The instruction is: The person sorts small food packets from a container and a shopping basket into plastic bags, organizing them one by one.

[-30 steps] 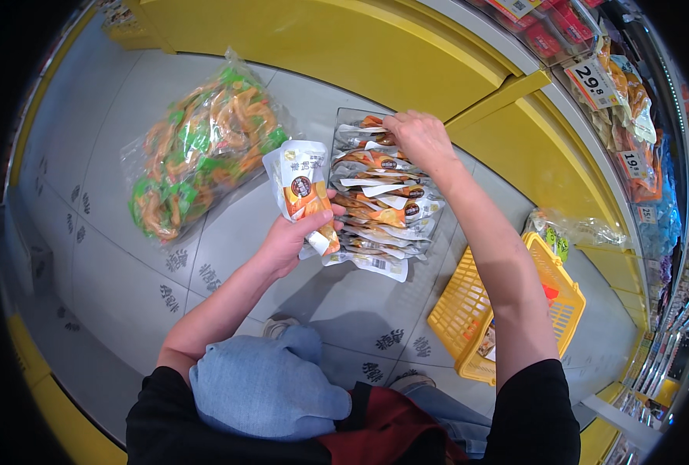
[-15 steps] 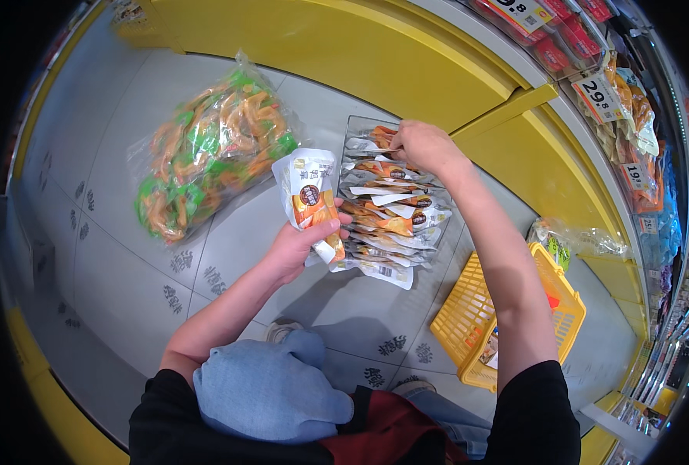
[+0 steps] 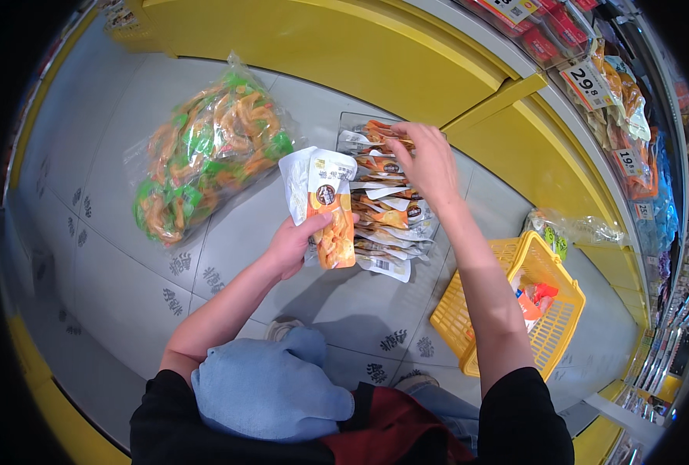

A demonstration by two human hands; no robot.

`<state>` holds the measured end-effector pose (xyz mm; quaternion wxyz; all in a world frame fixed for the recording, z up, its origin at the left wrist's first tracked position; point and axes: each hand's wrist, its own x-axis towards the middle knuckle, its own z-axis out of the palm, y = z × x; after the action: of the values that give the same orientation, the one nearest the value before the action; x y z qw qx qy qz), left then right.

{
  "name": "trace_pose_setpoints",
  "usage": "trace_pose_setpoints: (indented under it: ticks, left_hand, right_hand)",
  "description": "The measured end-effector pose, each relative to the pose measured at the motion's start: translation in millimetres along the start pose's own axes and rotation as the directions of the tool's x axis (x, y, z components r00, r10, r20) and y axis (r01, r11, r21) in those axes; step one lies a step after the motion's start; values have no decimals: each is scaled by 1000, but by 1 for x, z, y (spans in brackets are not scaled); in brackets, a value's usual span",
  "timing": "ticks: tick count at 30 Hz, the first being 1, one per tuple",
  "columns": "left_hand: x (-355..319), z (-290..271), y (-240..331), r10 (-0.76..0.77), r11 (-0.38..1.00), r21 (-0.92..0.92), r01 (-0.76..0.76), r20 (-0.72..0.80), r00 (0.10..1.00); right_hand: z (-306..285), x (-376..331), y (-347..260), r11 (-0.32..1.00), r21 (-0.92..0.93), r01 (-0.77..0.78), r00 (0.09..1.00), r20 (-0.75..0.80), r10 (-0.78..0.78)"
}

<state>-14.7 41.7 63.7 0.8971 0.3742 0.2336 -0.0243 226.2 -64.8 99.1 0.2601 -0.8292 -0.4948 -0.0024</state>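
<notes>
My left hand [image 3: 296, 242] grips a few white-and-orange snack packets [image 3: 323, 203], held upright above the floor. My right hand [image 3: 424, 159] reaches over a stack of the same packets [image 3: 387, 221] lying in a clear wrapper on the grey tiles, fingers pinching one packet at the stack's far end. The stack sits just right of the held packets.
A large clear bag of green and orange snacks [image 3: 209, 159] lies on the floor to the left. A yellow shopping basket [image 3: 515, 310] with a few items stands at the right. A yellow shelf base [image 3: 375, 54] runs along the top, with hanging goods and price tags above right.
The right hand has shifted slightly along the stack's far end and pinches a packet. The left hand keeps its packets, now raised a little nearer the stack.
</notes>
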Motion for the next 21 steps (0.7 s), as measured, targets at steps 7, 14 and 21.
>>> trace_pose_setpoints:
  ticks: [7, 14, 21]
  left_hand:
    - [-6, 8, 2, -129, 912, 396, 105, 35, 991]
    - [-14, 19, -8, -253, 912, 367, 184, 149, 956]
    - [-16, 17, -9, -208, 946, 272, 178, 86, 974]
  right_hand:
    - [-45, -75, -68, 964, 154, 217, 901, 348, -259]
    - [-59, -107, -49, 989, 148, -26, 774, 628, -74]
    - [-73, -139, -24, 830, 336, -445, 614, 789, 10]
